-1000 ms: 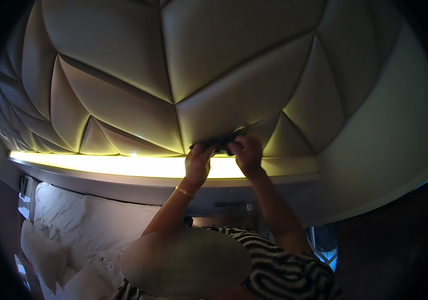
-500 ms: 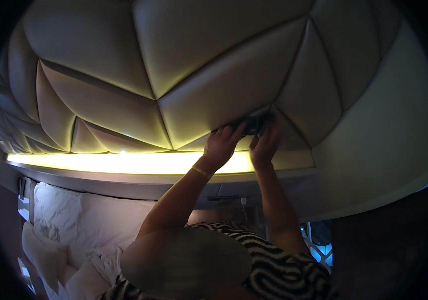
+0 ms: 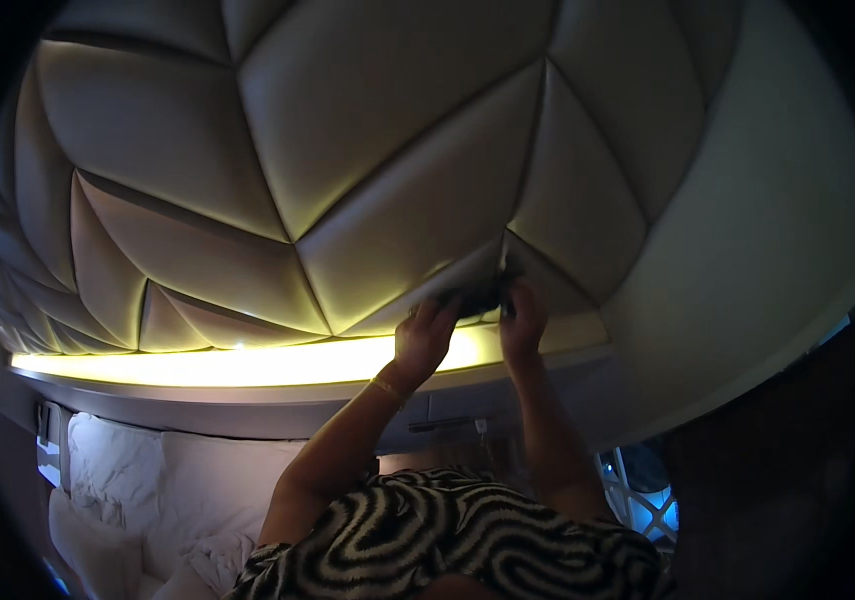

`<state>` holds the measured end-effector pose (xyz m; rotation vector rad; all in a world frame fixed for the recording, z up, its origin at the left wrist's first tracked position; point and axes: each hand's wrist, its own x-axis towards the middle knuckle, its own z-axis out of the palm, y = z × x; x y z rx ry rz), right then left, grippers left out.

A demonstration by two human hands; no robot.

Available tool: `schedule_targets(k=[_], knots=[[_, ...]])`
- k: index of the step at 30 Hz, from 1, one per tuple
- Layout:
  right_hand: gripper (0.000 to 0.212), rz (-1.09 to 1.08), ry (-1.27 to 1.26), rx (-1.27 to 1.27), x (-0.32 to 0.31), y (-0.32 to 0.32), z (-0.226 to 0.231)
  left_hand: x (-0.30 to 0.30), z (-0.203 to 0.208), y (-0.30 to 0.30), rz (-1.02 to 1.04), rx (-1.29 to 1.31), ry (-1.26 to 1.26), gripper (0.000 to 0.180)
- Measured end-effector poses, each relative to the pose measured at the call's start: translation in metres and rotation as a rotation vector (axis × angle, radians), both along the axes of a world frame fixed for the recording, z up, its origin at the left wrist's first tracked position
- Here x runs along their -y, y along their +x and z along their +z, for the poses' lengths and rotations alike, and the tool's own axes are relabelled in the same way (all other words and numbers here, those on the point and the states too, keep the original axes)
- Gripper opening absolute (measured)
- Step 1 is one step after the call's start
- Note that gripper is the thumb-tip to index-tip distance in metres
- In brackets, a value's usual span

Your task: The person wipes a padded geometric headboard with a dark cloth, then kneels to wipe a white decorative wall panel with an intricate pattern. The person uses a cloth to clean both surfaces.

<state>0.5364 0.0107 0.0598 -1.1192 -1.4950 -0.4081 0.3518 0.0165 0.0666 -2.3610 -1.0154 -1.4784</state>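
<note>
**Dark item (image 3: 480, 302) held two-handed just above lit ledge (image 3: 248, 366), toward ledge's R end**

Dark item sits btwn the hands, at their fingertips. Left hand (image 3: 424, 345) has its L end – fingers bent, mostly closed on it, back of hand toward the camera. Right hand (image 3: 524, 320) has the R end, fingers curled in close, partly closed; exact fingertip grip too dark & blurred to tell. Both forearms rise from below the ledge, w/ a thin bracelet (image 3: 388, 390) on the L wrist.

Long axis of item runs approx. side to side along the ledge, R end tilted up away from it. Can't tell front from back, nor whether it touches the padding behind.

Above the ledge: padded wall (image 3: 398, 150), big angular panels w/ deep seams, yellow glow along the lower ones. Beyond ledge's R end: smooth pale wall (image 3: 748, 250). Below its L half: bed w/ white bedding (image 3: 218, 465). Below its R part: small white plug (image 3: 482, 426), then – farther R – blue-lit lattice (image 3: 656, 510). Room is dim; wearer's striped top (image 3: 448, 530) is well below the ledge.
</note>
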Motion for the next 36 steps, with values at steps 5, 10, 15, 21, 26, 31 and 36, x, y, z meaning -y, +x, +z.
schedule_targets(k=[5, 10, 15, 21, 26, 31, 36], knots=[[0.034, -0.144, 0.116, 0.249, -0.013, -0.002, 0.083, -0.018, 0.046, 0.028, 0.028, -0.019, 0.030, 0.047], [0.042, -0.134, 0.059, 0.261, -0.018, 0.017, 0.047, -0.030, 0.038, 0.041, 0.076, -0.167, 0.112, 0.059], [0.043, -0.162, 0.019, 0.144, -0.019, 0.031, 0.026, -0.027, 0.024, 0.061, 0.101, -0.350, 0.055, 0.059], [0.045, -0.189, -0.034, 0.132, -0.024, 0.059, -0.005, -0.019, 0.020, 0.085, 0.100, -0.439, -0.011, 0.057], [0.037, -0.223, 0.062, 0.148, -0.025, 0.066, -0.007, -0.027, 0.005, 0.100, 0.026, -0.363, 0.074, 0.056], [0.042, -0.285, -0.013, 0.085, -0.024, 0.069, -0.027, -0.029, -0.006, 0.102, -0.075, -0.361, 0.016, 0.060], [0.050, -0.261, -0.185, -0.105, -0.010, 0.053, -0.042, -0.025, -0.016, 0.085, -0.069, -0.411, 0.003, 0.055]])
